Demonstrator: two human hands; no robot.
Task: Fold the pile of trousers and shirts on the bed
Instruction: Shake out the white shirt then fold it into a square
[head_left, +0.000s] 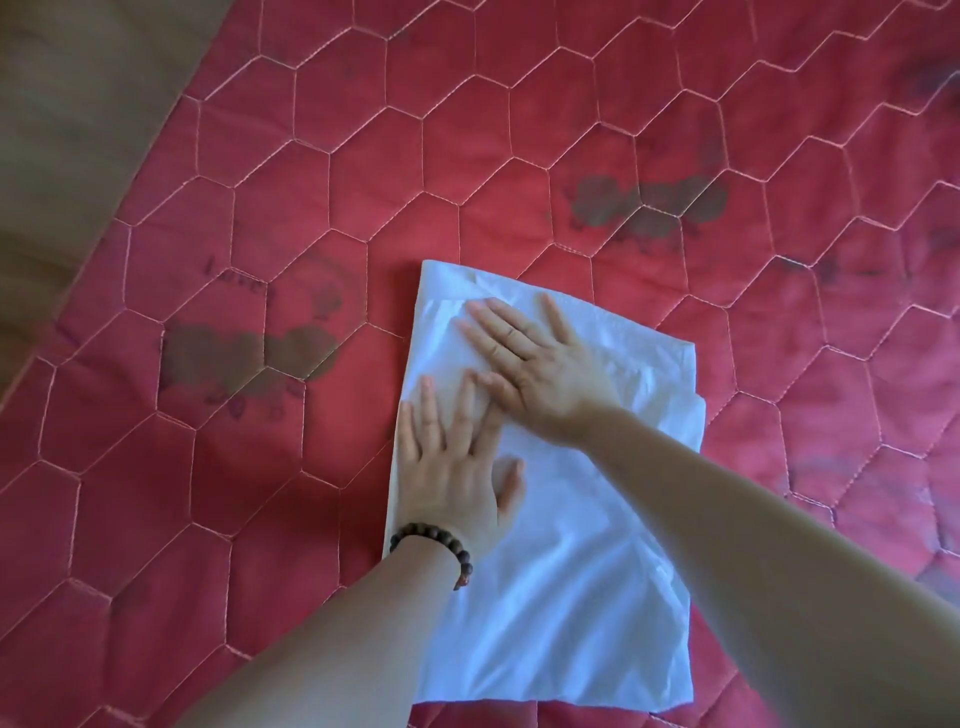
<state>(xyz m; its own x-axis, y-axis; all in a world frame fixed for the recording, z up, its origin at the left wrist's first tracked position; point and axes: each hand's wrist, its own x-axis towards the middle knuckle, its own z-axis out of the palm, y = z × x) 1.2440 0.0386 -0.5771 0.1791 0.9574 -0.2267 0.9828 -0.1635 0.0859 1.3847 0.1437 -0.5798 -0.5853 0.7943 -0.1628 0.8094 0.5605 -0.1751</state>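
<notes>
At far left we note a brown floor (62, 130) strip beside the bed (519, 130), whose red quilted cover carries hexagonal stitching and dark printed patches. Near the lower centre we locate a white folded garment (571, 597) lying flat on the bed; whether it is a shirt or trousers cannot be told. Our left hand (457, 467), with a beaded bracelet (436, 545) at the wrist, presses flat on the garment's left edge, fingers spread and straight. Our right hand (540, 358) lies flat just beyond it, fingers likewise spread, the fingertips of the two hands nearly touching.
</notes>
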